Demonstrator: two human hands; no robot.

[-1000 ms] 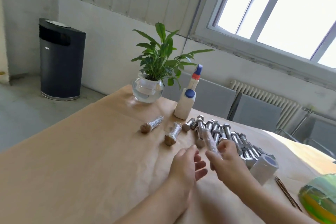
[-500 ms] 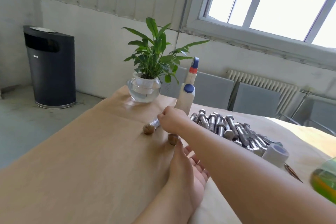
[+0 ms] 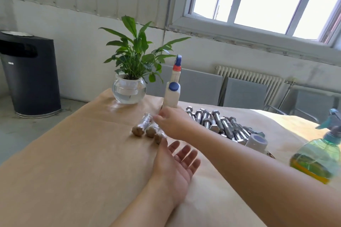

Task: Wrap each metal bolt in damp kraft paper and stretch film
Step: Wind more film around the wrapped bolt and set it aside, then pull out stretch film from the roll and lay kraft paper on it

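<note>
Since a second ago, three film-wrapped brown paper bolt bundles [image 3: 147,131] are lying side by side instead of two, and the right hand [image 3: 172,123] is now hovering over them, fingers loosely extended, grasping nothing. Long axes are running from seven to one o'clock. Left hand [image 3: 177,164] is resting palm-up and released on the kraft-paper-covered counter [image 3: 73,171], nearer the bundles. At three o'clock, the heap of bare silver hex bolts [image 3: 219,125] is waiting, likely next.
</note>
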